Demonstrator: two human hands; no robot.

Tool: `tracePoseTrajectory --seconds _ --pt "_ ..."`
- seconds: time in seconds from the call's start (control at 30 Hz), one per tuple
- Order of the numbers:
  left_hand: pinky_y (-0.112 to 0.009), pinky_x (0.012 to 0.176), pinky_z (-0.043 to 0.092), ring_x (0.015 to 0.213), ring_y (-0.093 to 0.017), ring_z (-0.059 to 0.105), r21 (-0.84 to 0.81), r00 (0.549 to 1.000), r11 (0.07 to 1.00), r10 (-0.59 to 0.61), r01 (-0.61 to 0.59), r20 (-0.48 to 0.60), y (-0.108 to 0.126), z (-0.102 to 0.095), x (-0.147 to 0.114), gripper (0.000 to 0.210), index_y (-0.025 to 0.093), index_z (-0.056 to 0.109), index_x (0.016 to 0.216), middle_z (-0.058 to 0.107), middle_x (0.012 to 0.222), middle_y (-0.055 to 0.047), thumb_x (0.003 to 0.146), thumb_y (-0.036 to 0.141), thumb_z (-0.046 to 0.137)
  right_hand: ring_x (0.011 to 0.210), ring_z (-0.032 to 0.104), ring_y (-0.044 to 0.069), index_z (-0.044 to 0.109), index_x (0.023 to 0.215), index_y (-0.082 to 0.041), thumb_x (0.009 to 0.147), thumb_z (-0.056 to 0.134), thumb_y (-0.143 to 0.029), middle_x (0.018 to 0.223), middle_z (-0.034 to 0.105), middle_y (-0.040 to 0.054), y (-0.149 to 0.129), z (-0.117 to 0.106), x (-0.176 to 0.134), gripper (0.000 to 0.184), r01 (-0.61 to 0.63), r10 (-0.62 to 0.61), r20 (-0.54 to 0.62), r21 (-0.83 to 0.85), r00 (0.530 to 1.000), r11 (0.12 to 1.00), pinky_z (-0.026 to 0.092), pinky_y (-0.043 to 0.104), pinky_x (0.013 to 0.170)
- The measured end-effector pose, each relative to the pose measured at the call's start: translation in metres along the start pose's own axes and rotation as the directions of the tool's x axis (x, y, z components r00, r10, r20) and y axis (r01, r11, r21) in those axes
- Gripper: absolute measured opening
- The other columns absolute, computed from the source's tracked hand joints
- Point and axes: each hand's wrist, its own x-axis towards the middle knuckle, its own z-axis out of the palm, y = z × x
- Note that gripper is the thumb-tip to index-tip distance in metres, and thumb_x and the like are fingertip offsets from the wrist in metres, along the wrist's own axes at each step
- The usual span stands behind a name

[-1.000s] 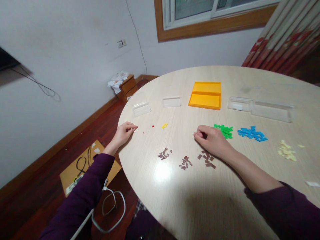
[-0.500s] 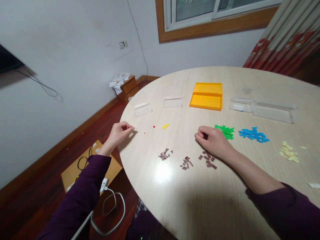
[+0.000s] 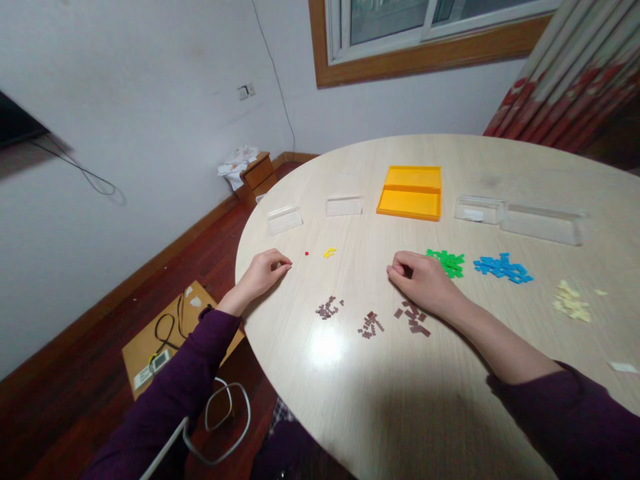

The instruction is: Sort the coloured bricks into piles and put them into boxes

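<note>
Sorting small tiles on the bench point(image 3: 450, 400) — left hand point(image 3: 260, 275) near the left edge, fingers pinched narrow beside a red tile point(image 3: 307, 253); right hand point(image 3: 423, 280) loosely curled, contents unclear — fine pinch needed next.

Before you is a round, pale wood-grain table point(image 3: 450, 400). Along its far side you have two small clear boxes point(image 3: 284, 219), an open orange tray point(image 3: 410, 193) and two larger clear boxes point(image 3: 543, 224). Nearer lie a red chip point(image 3: 307, 253), yellow chips point(image 3: 329, 252), green point(image 3: 447, 261), blue point(image 3: 503, 267) and cream point(image 3: 570, 303) piles, and three brown clusters point(image 3: 370, 325).
</note>
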Motion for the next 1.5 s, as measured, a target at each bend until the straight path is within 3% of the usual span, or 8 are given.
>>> tracePoseTrajectory --seconds 0.37,0.63,0.83,1.03,1.2,1.37,1.5 --pt "-0.029 0.070 0.046 0.071 -0.014 0.057 0.086 0.998 0.995 -0.052 0.049 0.034 0.011 -0.010 0.006 0.010 0.015 0.071 0.086 0.068 0.083 -0.006 0.082 0.023 0.065 0.048 0.037 0.012 0.029 0.058 -0.025 0.074 0.046 -0.019 0.051 0.037 -0.0045 0.003 0.002 0.000 0.024 0.031 -0.031 -0.011 0.019 0.999 0.999 0.030 0.026 0.054" --pt "-0.028 0.070 0.045 0.069 -0.014 0.057 0.163 0.997 0.984 -0.074 0.070 0.017 0.019 -0.018 0.028 0.009 0.015 0.069 0.076 0.070 0.078 -0.005 0.081 0.016 0.063 0.048 0.036 0.012 0.029 0.057 -0.025 0.072 0.046 -0.019 0.050 0.037 -0.0046 0.005 0.004 0.000 0.024 0.031 -0.030 -0.018 0.025 0.999 0.999 0.029 0.026 0.052" --pt "-0.032 0.079 0.049 0.081 -0.018 0.063 0.229 0.994 0.973 -0.008 -0.018 0.110 0.030 -0.002 0.042 0.014 0.015 0.073 0.091 0.071 0.092 -0.010 0.081 0.022 0.067 0.048 0.037 0.012 0.029 0.057 -0.025 0.072 0.046 -0.019 0.050 0.037 -0.0045 0.006 0.004 0.000 0.023 0.031 -0.030 -0.022 0.027 0.999 0.999 0.029 0.026 0.052" --pt "-0.033 0.078 0.049 0.081 -0.021 0.064 0.313 0.994 0.950 -0.016 -0.017 0.105 0.030 0.018 0.045 0.015 0.014 0.072 0.082 0.070 0.087 -0.011 0.081 0.011 0.057 0.048 0.038 0.012 0.029 0.056 -0.025 0.070 0.045 -0.018 0.050 0.037 -0.0041 0.004 0.003 0.001 0.022 0.027 -0.026 -0.027 0.033 0.999 0.999 0.029 0.026 0.052" --pt "-0.029 0.068 0.046 0.067 -0.014 0.056 0.092 0.999 0.995 -0.042 0.044 -0.022 0.057 0.012 0.037 0.013 0.015 0.068 0.084 0.069 0.081 -0.006 0.084 0.017 0.056 0.048 0.037 0.012 0.030 0.056 -0.025 0.070 0.045 -0.020 0.049 0.037 -0.0042 0.005 0.004 0.001 0.021 0.008 -0.007 -0.031 0.046 1.000 0.999 0.029 0.026 0.052" --pt "-0.026 0.065 0.043 0.065 -0.011 0.053 -0.144 1.000 0.990 0.013 -0.010 0.021 0.104 0.011 0.024 0.009 0.016 0.067 0.083 0.069 0.081 -0.004 0.083 0.021 0.059 0.048 0.035 0.011 0.032 0.055 -0.025 0.070 0.046 -0.021 0.049 0.036 -0.0053 0.004 0.005 0.001 0.021 -0.038 0.046 -0.068 0.109 0.997 0.993 0.029 0.026 0.051" --pt "-0.028 0.072 0.045 0.077 -0.014 0.059 -0.221 0.990 0.973 0.088 -0.062 0.109 0.131 0.030 0.014 0.006 0.017 0.065 0.081 0.070 0.084 -0.003 0.083 0.018 0.060 0.048 0.033 0.011 0.031 0.056 -0.025 0.071 0.047 -0.022 0.050 0.034 -0.0060 0.000 0.002 0.000 0.022 -0.019 0.042 -0.194 0.119 0.980 0.993 0.028 0.026 0.051"
